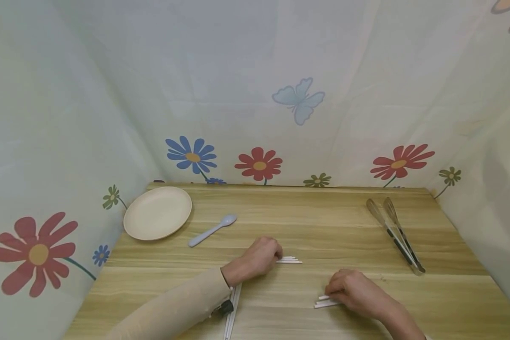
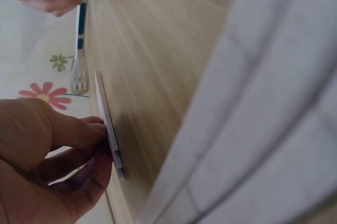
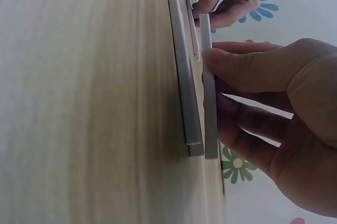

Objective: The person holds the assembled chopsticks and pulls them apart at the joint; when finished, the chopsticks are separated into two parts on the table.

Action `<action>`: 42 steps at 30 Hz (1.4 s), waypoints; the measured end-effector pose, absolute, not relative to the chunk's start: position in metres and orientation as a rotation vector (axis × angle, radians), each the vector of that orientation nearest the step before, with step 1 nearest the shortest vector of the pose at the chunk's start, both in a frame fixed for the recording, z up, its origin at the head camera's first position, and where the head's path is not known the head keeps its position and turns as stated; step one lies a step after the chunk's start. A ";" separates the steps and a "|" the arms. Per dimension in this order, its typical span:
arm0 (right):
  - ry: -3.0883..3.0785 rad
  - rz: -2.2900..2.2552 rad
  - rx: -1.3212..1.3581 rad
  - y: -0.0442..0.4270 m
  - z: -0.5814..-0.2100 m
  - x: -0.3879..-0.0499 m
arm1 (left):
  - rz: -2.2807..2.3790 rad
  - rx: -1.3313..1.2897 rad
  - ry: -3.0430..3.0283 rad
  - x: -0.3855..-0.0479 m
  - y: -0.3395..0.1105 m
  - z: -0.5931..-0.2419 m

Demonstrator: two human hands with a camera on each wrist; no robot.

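Across the table (image 1: 323, 226), pinching a small bunch of sticks (image 1: 289, 260) with the left hand (image 1: 259, 257), flat on the surface or barely above it, hard to say which. Gripping one stick (image 3: 209, 108) between thumb and fingers of the right hand (image 1: 357, 293), just beside two others (image 3: 184, 76) lying on the table. Blocking part of the long sticks (image 1: 231, 318) with the left sleeve (image 1: 174, 307). Beyond that sleeve, showing a spoon (image 1: 212, 230) and, farther left near the flowered cloth (image 1: 238, 71), a plate (image 1: 158, 213). At right, well apart from both hands, showing tongs (image 1: 397, 242) with arms spread toward the back.
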State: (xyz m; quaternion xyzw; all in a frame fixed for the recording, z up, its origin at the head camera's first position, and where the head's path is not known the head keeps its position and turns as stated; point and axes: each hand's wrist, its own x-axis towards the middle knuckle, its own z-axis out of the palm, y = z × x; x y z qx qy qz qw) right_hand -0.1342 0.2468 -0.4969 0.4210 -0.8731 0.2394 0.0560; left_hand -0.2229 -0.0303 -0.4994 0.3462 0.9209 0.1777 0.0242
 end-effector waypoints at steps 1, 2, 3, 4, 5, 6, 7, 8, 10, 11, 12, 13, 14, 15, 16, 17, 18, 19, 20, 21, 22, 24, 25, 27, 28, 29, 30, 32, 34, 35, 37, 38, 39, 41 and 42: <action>-2.662 0.725 1.273 0.247 -0.497 -0.134 | 0.547 1.066 2.848 -0.223 -0.030 -0.500; -2.676 0.724 1.269 0.246 -0.498 -0.134 | 0.548 1.064 2.847 -0.223 -0.030 -0.500; -2.688 0.726 1.268 0.246 -0.498 -0.134 | 0.550 1.059 2.844 -0.223 -0.030 -0.500; -2.700 0.730 1.265 0.246 -0.498 -0.134 | 0.551 1.053 2.841 -0.223 -0.030 -0.500; -2.710 0.735 1.263 0.246 -0.498 -0.134 | 0.554 1.051 2.839 -0.224 -0.030 -0.500; -2.720 0.739 1.263 0.246 -0.499 -0.134 | 0.558 1.049 2.837 -0.224 -0.029 -0.500; -2.729 0.741 1.259 0.246 -0.499 -0.134 | 0.561 1.048 2.835 -0.224 -0.029 -0.500; -2.734 0.743 1.258 0.246 -0.499 -0.134 | 0.563 1.049 2.834 -0.223 -0.029 -0.499; -2.742 0.749 1.255 0.246 -0.499 -0.134 | 0.568 1.045 2.832 -0.223 -0.030 -0.499; -2.744 0.748 1.255 0.246 -0.499 -0.134 | 0.570 1.044 2.831 -0.223 -0.030 -0.499; -2.746 0.748 1.255 0.246 -0.499 -0.134 | 0.571 1.043 2.832 -0.223 -0.030 -0.499; -2.748 0.751 1.256 0.246 -0.498 -0.134 | 0.570 1.042 2.833 -0.223 -0.030 -0.499; -2.752 0.752 1.256 0.246 -0.498 -0.134 | 0.568 1.043 2.834 -0.223 -0.030 -0.499; -2.757 0.756 1.256 0.246 -0.498 -0.134 | 0.566 1.046 2.837 -0.223 -0.030 -0.499; -2.761 0.760 1.257 0.246 -0.498 -0.134 | 0.565 1.048 2.839 -0.223 -0.030 -0.500; -2.765 0.761 1.258 0.246 -0.498 -0.134 | 0.564 1.051 2.841 -0.223 -0.030 -0.499; -2.770 0.765 1.257 0.246 -0.498 -0.134 | 0.563 1.057 2.844 -0.223 -0.030 -0.499; -2.774 0.769 1.258 0.246 -0.498 -0.135 | 0.564 1.064 2.847 -0.223 -0.030 -0.500; -2.777 0.773 1.259 0.246 -0.499 -0.135 | 0.563 1.068 2.849 -0.223 -0.031 -0.500; -2.781 0.776 1.259 0.246 -0.499 -0.135 | 0.563 1.073 2.852 -0.222 -0.031 -0.500; -2.788 0.779 1.257 0.246 -0.499 -0.135 | 0.561 1.075 2.855 -0.223 -0.031 -0.501; -2.804 0.785 1.248 0.247 -0.499 -0.135 | 0.553 1.083 2.863 -0.223 -0.031 -0.501; -2.815 0.786 1.243 0.247 -0.499 -0.135 | 0.546 1.083 2.868 -0.223 -0.031 -0.502; -2.833 0.786 1.233 0.247 -0.499 -0.135 | 0.541 1.082 2.872 -0.222 -0.031 -0.501; -2.840 0.789 1.229 0.247 -0.499 -0.135 | 0.542 1.077 2.873 -0.222 -0.031 -0.501; -2.841 0.789 1.229 0.247 -0.499 -0.135 | 0.548 1.077 2.873 -0.222 -0.031 -0.500; -2.846 0.792 1.227 0.247 -0.499 -0.135 | 0.550 1.075 2.876 -0.221 -0.031 -0.499; -2.843 0.793 1.232 0.248 -0.499 -0.135 | 0.565 1.069 2.875 -0.220 -0.033 -0.496; -2.847 0.794 1.233 0.248 -0.499 -0.135 | 0.579 1.060 2.877 -0.220 -0.034 -0.494; -2.851 0.793 1.232 0.248 -0.499 -0.135 | 0.588 1.056 2.878 -0.220 -0.035 -0.493; -2.860 0.794 1.231 0.248 -0.499 -0.135 | 0.609 1.049 2.878 -0.220 -0.037 -0.491; -2.865 0.795 1.230 0.248 -0.499 -0.135 | 0.619 1.044 2.878 -0.220 -0.038 -0.490; -2.870 0.799 1.228 0.248 -0.499 -0.135 | 0.628 1.039 2.880 -0.220 -0.039 -0.490; -2.875 0.801 1.227 0.247 -0.498 -0.135 | 0.640 1.031 2.883 -0.220 -0.041 -0.490; -2.877 0.805 1.227 0.247 -0.498 -0.135 | 0.643 1.027 2.886 -0.220 -0.042 -0.490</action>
